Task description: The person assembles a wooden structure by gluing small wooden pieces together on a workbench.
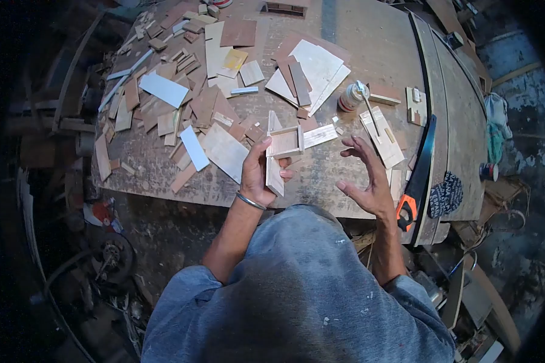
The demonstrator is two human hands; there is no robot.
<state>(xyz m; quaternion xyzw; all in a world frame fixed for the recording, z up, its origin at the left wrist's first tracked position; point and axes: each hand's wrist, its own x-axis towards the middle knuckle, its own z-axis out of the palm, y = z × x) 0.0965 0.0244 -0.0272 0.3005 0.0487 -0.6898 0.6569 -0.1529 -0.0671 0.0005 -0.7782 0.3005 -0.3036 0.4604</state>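
Note:
My left hand (261, 174), with a metal bangle at the wrist, is closed around a small wooden assembly (284, 143). A shallow open box forms its right side, joined to a longer upright strip with slanted ends. To the right, my right hand (369, 181) is raised over the table's front part, fingers curved and apart, holding nothing. Beyond it lies a pale board (383, 138) with a thin stick across it. A glue-smeared jar (351, 98) stands behind that board. Just past the assembly, a light wood strip (320, 137) rests on the table.
Wood offcuts (163, 91) are heaped over the worn table (236, 192) at the left. White sheets (315, 69) lie at the back middle. On the right are a handsaw (419, 172) with an orange handle and a dark patterned cloth (447, 195).

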